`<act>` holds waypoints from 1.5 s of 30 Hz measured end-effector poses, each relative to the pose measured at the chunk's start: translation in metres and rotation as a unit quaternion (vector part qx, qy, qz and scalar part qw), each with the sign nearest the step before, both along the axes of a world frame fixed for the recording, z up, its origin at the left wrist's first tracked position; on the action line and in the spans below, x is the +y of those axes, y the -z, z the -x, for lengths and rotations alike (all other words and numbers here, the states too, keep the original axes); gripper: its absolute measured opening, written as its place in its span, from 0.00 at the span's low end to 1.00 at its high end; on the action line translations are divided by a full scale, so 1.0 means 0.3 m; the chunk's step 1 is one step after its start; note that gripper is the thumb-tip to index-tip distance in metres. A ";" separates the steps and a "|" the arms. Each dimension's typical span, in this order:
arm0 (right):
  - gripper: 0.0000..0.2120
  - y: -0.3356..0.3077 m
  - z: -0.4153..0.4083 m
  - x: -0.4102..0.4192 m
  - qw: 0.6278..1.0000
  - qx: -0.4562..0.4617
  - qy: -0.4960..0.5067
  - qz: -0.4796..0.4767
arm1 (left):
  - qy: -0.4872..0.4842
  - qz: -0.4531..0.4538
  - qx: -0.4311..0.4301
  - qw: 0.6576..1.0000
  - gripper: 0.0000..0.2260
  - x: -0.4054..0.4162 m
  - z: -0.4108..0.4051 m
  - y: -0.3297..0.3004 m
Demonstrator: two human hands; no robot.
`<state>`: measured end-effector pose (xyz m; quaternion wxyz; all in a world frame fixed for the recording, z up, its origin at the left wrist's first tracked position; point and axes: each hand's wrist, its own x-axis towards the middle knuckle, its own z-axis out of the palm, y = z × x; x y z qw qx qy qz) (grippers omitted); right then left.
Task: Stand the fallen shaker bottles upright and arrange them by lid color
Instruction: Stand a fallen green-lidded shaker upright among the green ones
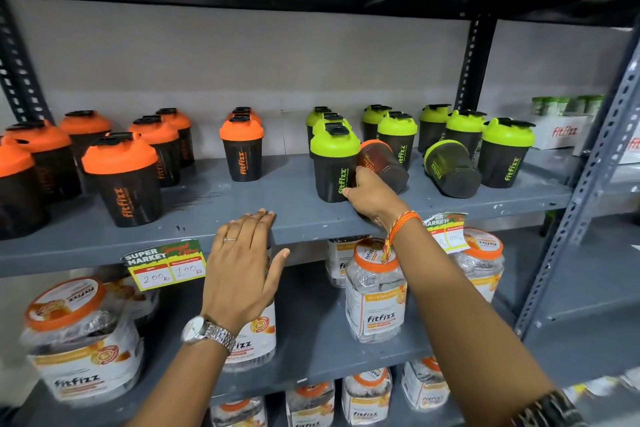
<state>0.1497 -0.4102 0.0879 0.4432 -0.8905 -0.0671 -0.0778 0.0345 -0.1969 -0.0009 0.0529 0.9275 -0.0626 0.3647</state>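
- Reaching in, the right hand (369, 193) is at the fallen orange bottle (381, 163), which lies on its side on the shelf (304, 219), right of the middle and a little way back from the front edge.
- Its orange lid points to the back wall and its dark bottom points to the front edge.
- It lies among the green-lid bottles, touching or just beside the front green bottle (334, 163). I cannot tell which.
- The right fingers are bent in the gap between those two bottles. The thumb rests on the green bottle's side. I cannot tell if the fingers hold anything yet.
- The left hand (242, 264) is flat and open, holding nothing, with its fingertips on the shelf's front edge.
- I think the step now is to lift the orange bottle. It would be best to wrap the fingers all the way round its dark body.
- Pull it toward the front edge first, so it does not bump the green bottle over.
- Then tip it up and carry it to the left part of the shelf, where the orange-lid bottles stand.
- A second fallen bottle (450, 168), with a green lid, lies near the right end. It only needs standing up where it is.
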 end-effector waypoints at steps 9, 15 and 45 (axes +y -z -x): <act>0.16 0.037 -0.018 -0.025 1.000 -0.019 -0.002 0.022 | -0.005 0.002 -0.004 1.000 0.25 -0.004 -0.002 0.007; 0.07 0.008 0.056 -0.084 0.998 -0.053 -0.010 -0.033 | -0.013 0.003 -0.013 1.000 0.24 -0.007 -0.004 0.018; 0.24 -0.082 0.004 -0.242 0.928 0.050 0.127 -0.348 | -0.020 0.000 -0.003 1.000 0.24 -0.001 -0.004 0.021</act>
